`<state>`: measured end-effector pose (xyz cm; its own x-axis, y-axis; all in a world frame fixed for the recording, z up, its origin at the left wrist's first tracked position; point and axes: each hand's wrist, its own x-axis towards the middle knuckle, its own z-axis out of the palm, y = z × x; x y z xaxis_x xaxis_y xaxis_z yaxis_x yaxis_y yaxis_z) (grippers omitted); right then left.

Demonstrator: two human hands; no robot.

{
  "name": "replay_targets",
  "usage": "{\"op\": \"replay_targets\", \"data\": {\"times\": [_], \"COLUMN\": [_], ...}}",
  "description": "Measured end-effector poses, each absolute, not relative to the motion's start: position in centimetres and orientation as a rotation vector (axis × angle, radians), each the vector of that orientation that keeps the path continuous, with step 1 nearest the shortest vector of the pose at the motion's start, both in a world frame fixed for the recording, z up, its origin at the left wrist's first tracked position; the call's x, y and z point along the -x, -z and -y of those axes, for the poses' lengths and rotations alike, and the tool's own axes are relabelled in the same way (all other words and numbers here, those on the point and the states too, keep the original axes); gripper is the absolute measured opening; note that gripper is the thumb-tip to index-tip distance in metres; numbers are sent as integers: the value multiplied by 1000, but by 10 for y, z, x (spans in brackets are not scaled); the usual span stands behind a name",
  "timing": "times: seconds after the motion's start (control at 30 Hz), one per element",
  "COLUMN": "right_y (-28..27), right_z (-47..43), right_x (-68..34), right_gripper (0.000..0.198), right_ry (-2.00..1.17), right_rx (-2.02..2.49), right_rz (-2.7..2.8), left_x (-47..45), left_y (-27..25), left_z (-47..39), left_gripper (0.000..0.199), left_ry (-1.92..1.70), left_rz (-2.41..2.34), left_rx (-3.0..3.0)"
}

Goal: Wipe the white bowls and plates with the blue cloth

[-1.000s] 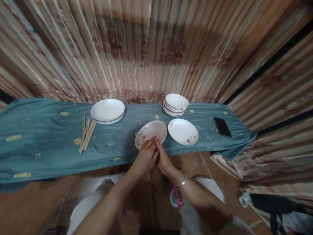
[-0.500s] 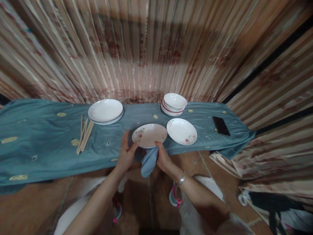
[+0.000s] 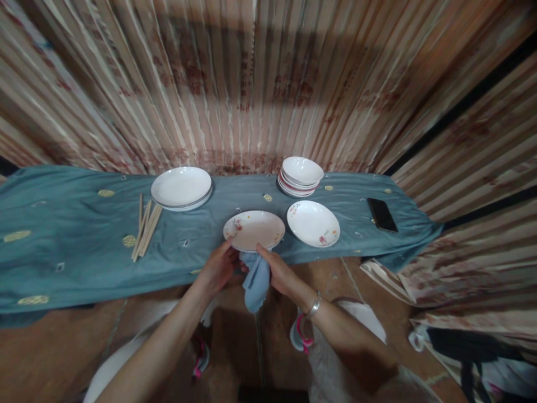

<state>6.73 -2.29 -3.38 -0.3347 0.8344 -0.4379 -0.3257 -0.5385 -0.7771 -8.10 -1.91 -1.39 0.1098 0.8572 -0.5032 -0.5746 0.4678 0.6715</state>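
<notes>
A white plate with a floral rim [image 3: 254,230] is held between both hands above the front edge of the cloth-covered table. My left hand [image 3: 218,267] grips its near left rim, thumb on top and the other fingers curled below. My right hand [image 3: 277,270] is closed on the near rim, its thumb over the top. A blue cloth [image 3: 257,282] hangs under the plate beside my right fingers, which are partly hidden. Just right of the held plate lies another floral plate [image 3: 313,224].
Behind stand stacked white bowls [image 3: 301,172] and, on the left, stacked larger plates [image 3: 181,187]. Wooden chopsticks [image 3: 146,230] lie left of them. A black phone [image 3: 382,215] rests near the right end of the teal tablecloth [image 3: 96,235]. A pleated curtain [image 3: 251,112] hangs behind.
My left hand has shifted from beside the plate to a curled grip on its near left rim. The plate has moved slightly left, and the blue cloth hangs lower.
</notes>
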Motion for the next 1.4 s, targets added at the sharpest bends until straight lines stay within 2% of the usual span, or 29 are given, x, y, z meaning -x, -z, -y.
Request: {"op": "replay_targets", "data": {"times": [0.13,0.23,0.3,0.43,0.6,0.73,0.93,1.13,1.27,1.4], "right_y": [28,16,8,-1,-4,2,28,39,41,36], "right_z": [32,37,35,16,-18,-39,-61,-71,-80,-80], "right_x": [-79,-90,-97,-99,-84,-75,-91,-104,-103,-113], "right_gripper": [52,45,41,48,44,45,31,33,21,17], "right_ry": [-2062,-2160,-2092,-1910,-1772,-1627,-1351,-1202,-1035,-1078], "right_rx": [1073,965,947,980,836,805,1043,1213,1315,1239], "right_rz": [1046,1287,1334,940,685,885,1329,1575,1665,1670], "left_x": [83,86,87,86,83,84,84,82,82,83], "left_y": [15,19,22,27,26,26,25,21,20,22], "left_z": [15,14,14,13,13,14,16,18,18,18], "left_gripper": [16,12,12,9,12,12,14,20,22,24], "left_ry": [-1131,-1172,-1171,-1184,-1218,-1214,-1199,-1192,-1195,-1195], "left_rz": [-1074,-1132,-1137,-1120,-1069,-1095,-1080,-1078,-1095,-1095], "left_rx": [-314,-292,-306,-297,-247,-236,-244,-245,-241,-246]}}
